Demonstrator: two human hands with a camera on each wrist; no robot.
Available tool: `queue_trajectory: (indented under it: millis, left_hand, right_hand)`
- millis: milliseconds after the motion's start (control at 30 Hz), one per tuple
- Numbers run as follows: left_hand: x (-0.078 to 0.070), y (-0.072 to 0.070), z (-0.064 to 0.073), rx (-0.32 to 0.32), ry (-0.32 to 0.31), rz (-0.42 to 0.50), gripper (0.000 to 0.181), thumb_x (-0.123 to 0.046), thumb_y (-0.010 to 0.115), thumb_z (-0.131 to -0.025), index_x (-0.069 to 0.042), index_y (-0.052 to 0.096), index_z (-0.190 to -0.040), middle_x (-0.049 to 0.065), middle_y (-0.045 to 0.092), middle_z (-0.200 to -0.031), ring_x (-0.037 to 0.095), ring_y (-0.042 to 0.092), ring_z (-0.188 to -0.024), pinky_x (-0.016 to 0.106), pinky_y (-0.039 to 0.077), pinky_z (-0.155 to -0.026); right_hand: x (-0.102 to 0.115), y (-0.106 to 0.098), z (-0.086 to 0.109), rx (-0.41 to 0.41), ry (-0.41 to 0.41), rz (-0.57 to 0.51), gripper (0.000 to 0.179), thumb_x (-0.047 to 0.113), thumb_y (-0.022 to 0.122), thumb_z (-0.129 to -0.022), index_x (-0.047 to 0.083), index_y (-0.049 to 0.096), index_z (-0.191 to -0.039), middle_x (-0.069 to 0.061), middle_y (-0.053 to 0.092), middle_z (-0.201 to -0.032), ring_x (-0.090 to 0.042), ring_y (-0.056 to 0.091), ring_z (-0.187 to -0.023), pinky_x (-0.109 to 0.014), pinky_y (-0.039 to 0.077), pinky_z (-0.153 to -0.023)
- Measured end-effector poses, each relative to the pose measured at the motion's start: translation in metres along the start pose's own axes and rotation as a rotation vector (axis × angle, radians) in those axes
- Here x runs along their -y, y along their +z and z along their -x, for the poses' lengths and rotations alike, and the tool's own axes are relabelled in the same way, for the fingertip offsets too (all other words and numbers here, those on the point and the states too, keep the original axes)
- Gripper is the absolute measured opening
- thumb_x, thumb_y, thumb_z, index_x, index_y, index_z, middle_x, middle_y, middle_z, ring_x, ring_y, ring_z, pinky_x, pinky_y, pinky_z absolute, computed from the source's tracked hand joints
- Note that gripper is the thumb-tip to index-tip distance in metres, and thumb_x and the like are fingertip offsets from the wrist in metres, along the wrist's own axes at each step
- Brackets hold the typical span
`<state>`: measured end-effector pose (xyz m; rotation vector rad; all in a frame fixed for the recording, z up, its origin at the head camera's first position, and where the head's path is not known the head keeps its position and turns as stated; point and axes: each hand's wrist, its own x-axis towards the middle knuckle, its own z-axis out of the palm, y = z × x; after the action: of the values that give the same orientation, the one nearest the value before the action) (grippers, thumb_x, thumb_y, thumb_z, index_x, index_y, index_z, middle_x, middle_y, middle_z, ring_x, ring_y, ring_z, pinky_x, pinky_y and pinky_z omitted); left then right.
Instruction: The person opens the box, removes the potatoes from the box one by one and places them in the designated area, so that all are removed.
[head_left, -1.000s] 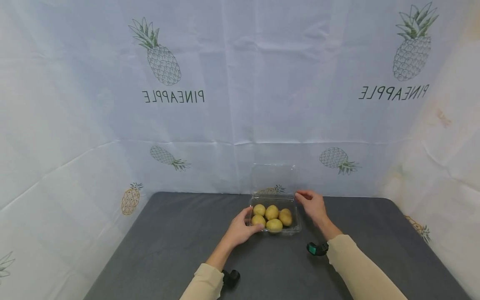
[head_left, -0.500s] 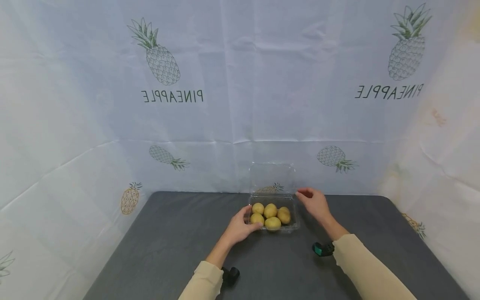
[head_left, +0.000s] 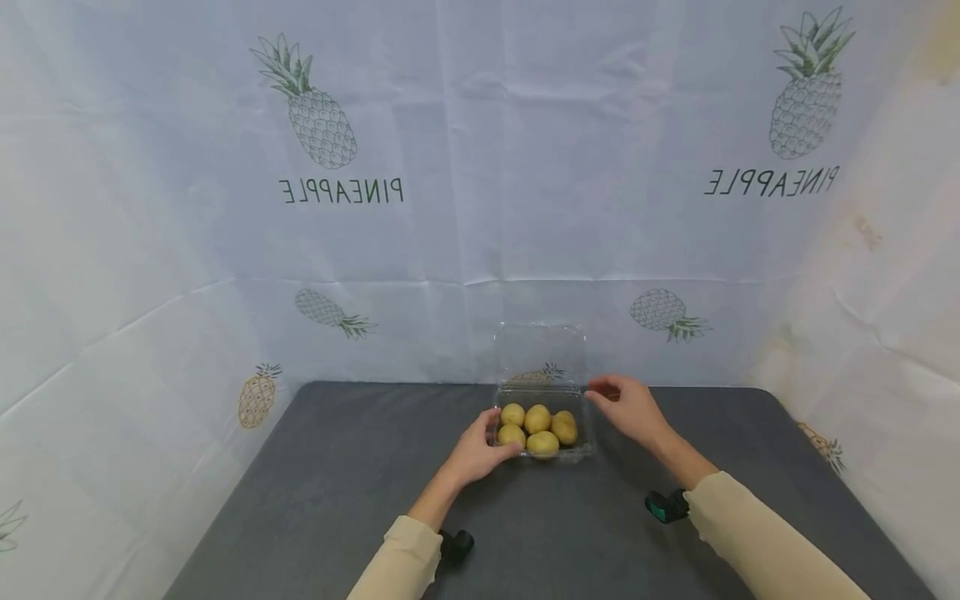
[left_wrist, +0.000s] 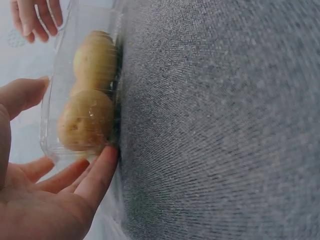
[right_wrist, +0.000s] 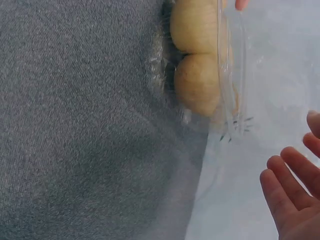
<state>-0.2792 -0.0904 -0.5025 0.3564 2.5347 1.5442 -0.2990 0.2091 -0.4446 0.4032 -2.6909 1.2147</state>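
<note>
A clear plastic clamshell container (head_left: pixel 588 442) stands on the dark table with its lid (head_left: pixel 540 346) raised at the back. Several yellow potatoes (head_left: pixel 537 419) lie inside. My left hand (head_left: pixel 477 450) holds the container's left end; in the left wrist view, its thumb reaches the rim and the fingers (left_wrist: pixel 102 172) lie against the end wall. At the back right corner, close to the lid's hinge, is my right hand (head_left: pixel 632 410). The right wrist view has its fingers (right_wrist: pixel 280 192) loosely extended, apart from the container and holding nothing.
Dark grey cloth covers the table (head_left: pixel 360 483). White curtain (head_left: pixel 450 225) with pineapple prints hangs behind and at both sides, close behind the raised lid. Black wrist cameras (head_left: pixel 667 506) hang under the sleeves.
The right forearm has swung outward to the right, while the right hand stays near the container's back corner. The left hand keeps its hold; the whole view has shifted slightly.
</note>
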Motion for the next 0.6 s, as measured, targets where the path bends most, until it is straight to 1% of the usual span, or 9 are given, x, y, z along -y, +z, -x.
queue_trajectory:
  millis: [200, 367, 500, 600]
  left_hand:
    - [0.000, -0.001, 0.001, 0.010, 0.005, 0.006, 0.080, -0.036, 0.073, -0.096, -0.004, 0.032, -0.157, 0.023, 0.042, -0.152, 0.042, 0.050, -0.132, 0.056, 0.049, -0.099]
    - [0.000, 0.000, 0.002, 0.010, -0.005, 0.010, 0.080, -0.036, 0.072, -0.096, -0.005, 0.032, -0.158, 0.022, 0.041, -0.153, 0.042, 0.049, -0.133, 0.056, 0.048, -0.100]
    - [-0.001, 0.001, 0.002, -0.002, -0.012, 0.011, 0.080, -0.035, 0.073, -0.095, -0.004, 0.033, -0.157, 0.023, 0.043, -0.152, 0.042, 0.050, -0.132, 0.056, 0.048, -0.100]
    - [-0.001, 0.002, 0.001, -0.004, -0.008, 0.005, 0.080, -0.036, 0.073, -0.095, -0.004, 0.033, -0.157, 0.023, 0.043, -0.151, 0.042, 0.051, -0.131, 0.056, 0.048, -0.100]
  right_hand:
    - [0.007, 0.009, 0.000, 0.035, -0.032, 0.004, 0.034, 0.023, 0.066, -0.101, 0.000, 0.067, -0.127, -0.016, 0.068, -0.120, -0.035, 0.066, -0.109, -0.051, 0.054, -0.092]
    - [0.010, 0.019, -0.001, 0.064, -0.077, 0.019, 0.039, 0.023, 0.068, -0.100, -0.002, 0.065, -0.130, -0.020, 0.066, -0.124, -0.039, 0.064, -0.114, -0.053, 0.053, -0.095]
    - [0.012, 0.026, -0.003, 0.078, -0.117, 0.024, 0.038, 0.024, 0.068, -0.100, 0.000, 0.065, -0.129, -0.021, 0.064, -0.126, -0.042, 0.061, -0.117, -0.056, 0.051, -0.096]
    - [0.015, 0.031, -0.004, 0.085, -0.119, 0.034, 0.037, 0.024, 0.070, -0.099, 0.001, 0.066, -0.128, -0.020, 0.063, -0.127, -0.042, 0.060, -0.118, -0.056, 0.050, -0.096]
